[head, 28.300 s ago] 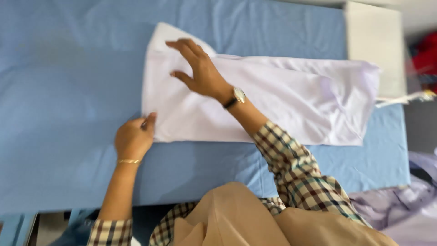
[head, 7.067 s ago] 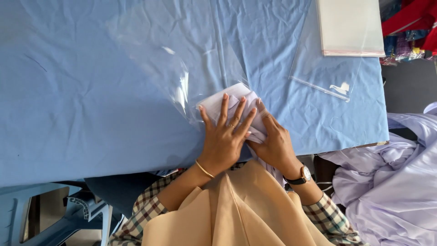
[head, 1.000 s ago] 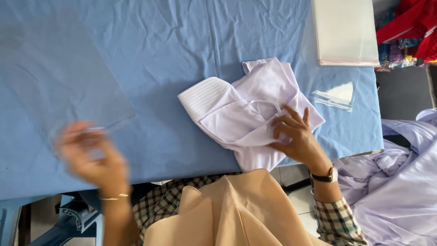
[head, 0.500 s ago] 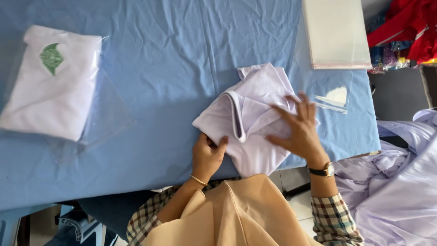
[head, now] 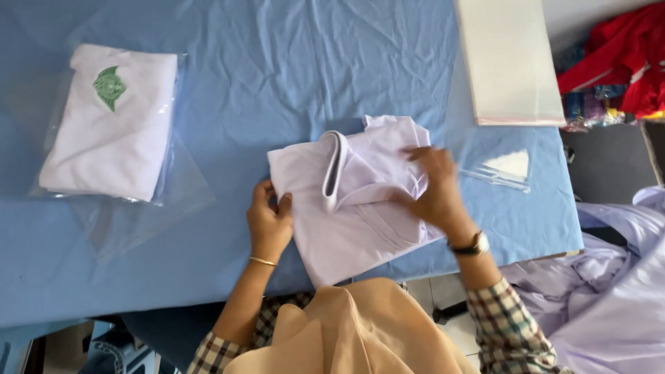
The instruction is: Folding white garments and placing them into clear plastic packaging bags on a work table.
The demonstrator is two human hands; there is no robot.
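Observation:
A pale lilac collared shirt (head: 353,215) lies rumpled on the blue table cover (head: 277,83), near the front edge. My left hand (head: 269,220) pinches the shirt's left edge. My right hand (head: 436,190), with a wristwatch, presses flat on the shirt's right side, fingers spread and blurred. A folded white shirt with a green emblem (head: 111,121) sits in a clear plastic bag at the far left.
A stack of flat white sheets (head: 509,62) lies at the table's back right. A small clear bag (head: 502,170) rests beside my right hand. Lilac fabric (head: 616,277) is heaped off the table at right, red cloth (head: 616,55) behind it.
One second ago my left hand was off to the left, setting down the bagged shirt. It has since come back to the lilac shirt's edge; my right hand shifts over the shirt.

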